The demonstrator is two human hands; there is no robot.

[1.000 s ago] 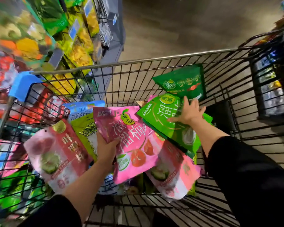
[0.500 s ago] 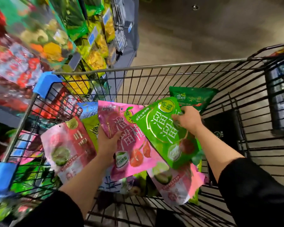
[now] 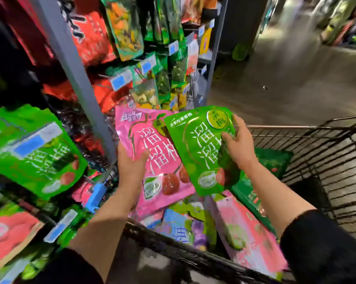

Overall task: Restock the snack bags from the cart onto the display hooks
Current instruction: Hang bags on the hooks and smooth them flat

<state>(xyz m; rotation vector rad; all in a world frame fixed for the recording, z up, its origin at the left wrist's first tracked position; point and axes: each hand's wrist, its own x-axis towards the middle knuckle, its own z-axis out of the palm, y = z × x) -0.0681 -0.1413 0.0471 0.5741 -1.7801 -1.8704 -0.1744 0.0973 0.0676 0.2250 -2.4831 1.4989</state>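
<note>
More bags (image 3: 249, 232) are being carried in the cart (image 3: 326, 181), nearest the viewer. Above them, a pink bag (image 3: 152, 160) is being gripped by the left hand (image 3: 130, 162), thumb across its front. A green bag (image 3: 199, 148), overlapping the pink one, is being pinched by the right hand (image 3: 238, 146). Farther off, stocked hooks (image 3: 152, 64) are being shown.

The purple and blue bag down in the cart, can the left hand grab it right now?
Probably not yet. The left hand is gripping the pink bag, which hangs over the purple and blue bag and covers part of it. The hand would need to put the pink bag down first.
</note>
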